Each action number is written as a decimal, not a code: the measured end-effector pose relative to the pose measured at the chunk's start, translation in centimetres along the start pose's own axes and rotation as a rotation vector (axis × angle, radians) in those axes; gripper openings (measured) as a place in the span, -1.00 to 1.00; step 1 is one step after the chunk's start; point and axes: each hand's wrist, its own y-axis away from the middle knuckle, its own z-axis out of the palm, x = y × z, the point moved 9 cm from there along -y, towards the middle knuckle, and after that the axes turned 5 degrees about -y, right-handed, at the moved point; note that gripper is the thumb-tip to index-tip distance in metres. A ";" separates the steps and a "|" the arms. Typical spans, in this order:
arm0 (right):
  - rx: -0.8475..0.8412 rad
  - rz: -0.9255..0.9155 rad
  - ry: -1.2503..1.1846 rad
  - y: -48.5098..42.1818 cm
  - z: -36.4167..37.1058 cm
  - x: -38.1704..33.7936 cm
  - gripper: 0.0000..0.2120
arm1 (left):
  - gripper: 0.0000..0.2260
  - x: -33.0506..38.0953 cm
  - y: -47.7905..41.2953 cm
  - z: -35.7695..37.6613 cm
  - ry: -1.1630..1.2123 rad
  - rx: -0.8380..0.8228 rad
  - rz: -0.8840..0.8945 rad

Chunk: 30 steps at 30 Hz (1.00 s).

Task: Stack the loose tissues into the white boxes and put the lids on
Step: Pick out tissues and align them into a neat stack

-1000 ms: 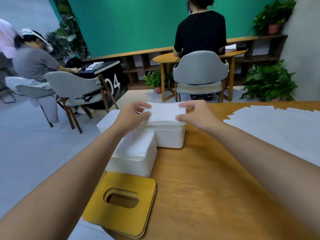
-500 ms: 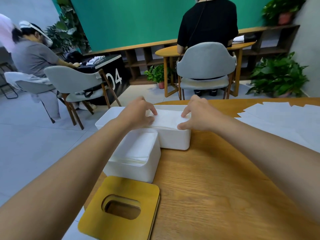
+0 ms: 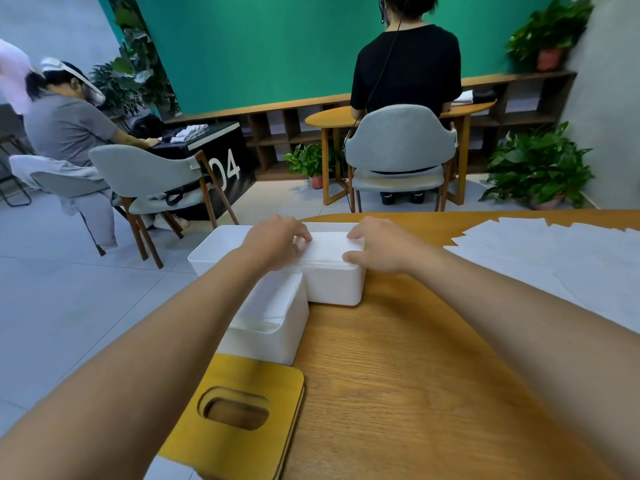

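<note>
A stack of white tissues (image 3: 327, 247) sits in the top of the far white box (image 3: 334, 287) and stands slightly above its rim. My left hand (image 3: 277, 242) holds the stack's left end with bent fingers on top. My right hand (image 3: 377, 245) holds the right end, thumb on the near edge. A nearer white box (image 3: 273, 327) is filled with tissues and has no lid. A third white box (image 3: 214, 247), open, stands to the left behind my left hand. A yellow wooden lid (image 3: 239, 441) with an oval slot lies at the table's near left edge.
Loose white tissues (image 3: 561, 261) are spread over the right side of the wooden table (image 3: 415, 375). The table's left edge drops to the floor beside the boxes. Two people sit on grey chairs at other tables beyond.
The stack was held above the far box a second ago. Both hands have lowered it into the box and stay on its ends.
</note>
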 end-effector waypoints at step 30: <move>0.163 0.213 -0.009 23.7 -1.9 25.0 -0.36 | -0.50 33.7 2.3 9.6 0.408 -0.101 0.456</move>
